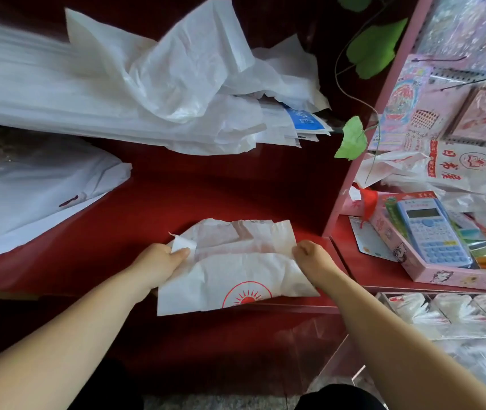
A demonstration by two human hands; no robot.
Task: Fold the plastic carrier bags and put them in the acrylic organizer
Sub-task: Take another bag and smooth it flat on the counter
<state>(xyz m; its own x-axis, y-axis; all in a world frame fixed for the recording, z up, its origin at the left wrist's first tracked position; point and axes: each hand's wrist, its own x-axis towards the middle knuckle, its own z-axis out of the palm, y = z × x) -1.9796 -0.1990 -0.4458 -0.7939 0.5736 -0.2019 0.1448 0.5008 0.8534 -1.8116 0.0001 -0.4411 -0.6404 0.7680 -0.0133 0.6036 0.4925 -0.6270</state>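
At the middle left of the frame, a flat stack of white bags (29, 196) lies on the red surface (206, 187). Above it, a big rumpled heap of white plastic bags (147, 84) runs from the upper left to the centre.

Low in the centre, the left hand (159, 261) pinches the left edge of a white carrier bag (236, 276), with the thumb lying on top of the plastic. The bag rests on the surface near its front edge. It is partly folded over itself and shows a red sun print on the near flap. The right hand (309, 255) grips the bag's right edge with its fingers curled in.

Further right, a green leaf (352, 139) hangs beside a pink shelf frame (354, 179). Past the frame, a pale blue calculator (434, 232) sits in a pink box (454, 276), with printed white bags (457, 170) behind it. At the lower right, well apart from the held bag, the clear acrylic organizer (457, 331) holds folded white bags in its compartments.
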